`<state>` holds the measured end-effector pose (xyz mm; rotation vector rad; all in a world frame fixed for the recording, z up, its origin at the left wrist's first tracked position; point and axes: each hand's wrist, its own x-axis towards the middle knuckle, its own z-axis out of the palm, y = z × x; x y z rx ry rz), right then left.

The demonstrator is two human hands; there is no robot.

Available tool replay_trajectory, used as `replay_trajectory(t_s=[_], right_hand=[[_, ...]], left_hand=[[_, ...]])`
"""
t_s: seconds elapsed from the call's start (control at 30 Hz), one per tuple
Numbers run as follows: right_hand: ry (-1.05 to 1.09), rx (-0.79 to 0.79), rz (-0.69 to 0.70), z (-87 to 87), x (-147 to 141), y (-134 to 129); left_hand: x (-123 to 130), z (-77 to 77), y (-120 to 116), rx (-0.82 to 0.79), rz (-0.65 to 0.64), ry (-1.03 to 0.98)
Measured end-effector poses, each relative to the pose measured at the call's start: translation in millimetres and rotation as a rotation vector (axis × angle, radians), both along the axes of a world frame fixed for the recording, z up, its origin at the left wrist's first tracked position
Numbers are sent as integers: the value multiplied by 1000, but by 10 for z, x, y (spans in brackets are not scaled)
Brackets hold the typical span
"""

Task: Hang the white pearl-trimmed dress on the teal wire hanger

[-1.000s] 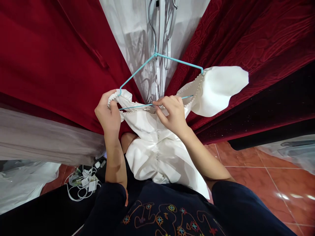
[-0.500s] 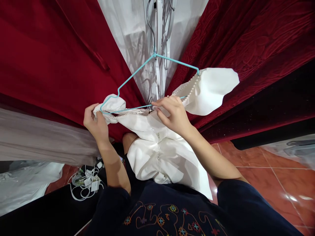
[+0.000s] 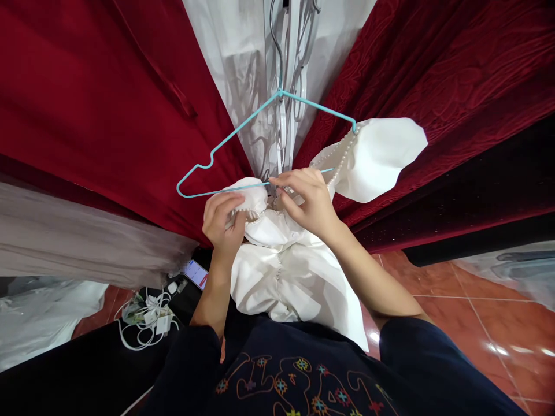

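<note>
A white dress (image 3: 299, 271) with pearl-beaded edges hangs partly from a light blue clothes hanger (image 3: 245, 124). One puffed sleeve (image 3: 381, 159) is looped over the hanger's right end. The left end of the hanger is bare. My left hand (image 3: 223, 222) is closed on the dress's other sleeve (image 3: 249, 193), just below the hanger's lower bar. At the middle of that bar, my right hand (image 3: 310, 202) pinches the bar with its fingertips, close to the neckline. Its palm side is partly hidden, so whether it also grips fabric is unclear.
Red drapes (image 3: 108, 104) flank a white metal rack (image 3: 286, 115) holding more hangers. At lower left, a phone (image 3: 196, 273) and tangled white cables (image 3: 150, 320) lie on a black surface (image 3: 87, 358). Red floor tiles (image 3: 433, 283) show at right.
My left hand has drawn the sleeve off the hanger's left end and moved right, towards the middle. My right hand stays at the lower bar. The phone has come into view.
</note>
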<state>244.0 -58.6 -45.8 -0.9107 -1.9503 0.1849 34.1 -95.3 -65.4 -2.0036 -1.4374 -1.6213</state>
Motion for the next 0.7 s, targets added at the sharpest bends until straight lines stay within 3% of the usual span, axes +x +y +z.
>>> replay_trajectory(t_s=[0.13, 0.23, 0.37, 0.47, 0.63, 0.7], right_hand=[[8, 27, -33, -46, -21, -15], [-26, 71, -77, -77, -25, -16], [-37, 72, 17, -24, 42, -27], [80, 115, 57, 99, 154, -64], [269, 342, -344, 309, 483, 17], [221, 350, -396, 328, 625, 135]], left_hand=[[128, 282, 175, -260, -60, 164], [145, 349, 197, -402, -88, 273], [130, 320, 145, -381, -85, 298], [125, 297, 147, -349, -80, 305], [123, 267, 207, -323, -72, 298], [122, 256, 212, -325, -56, 308]])
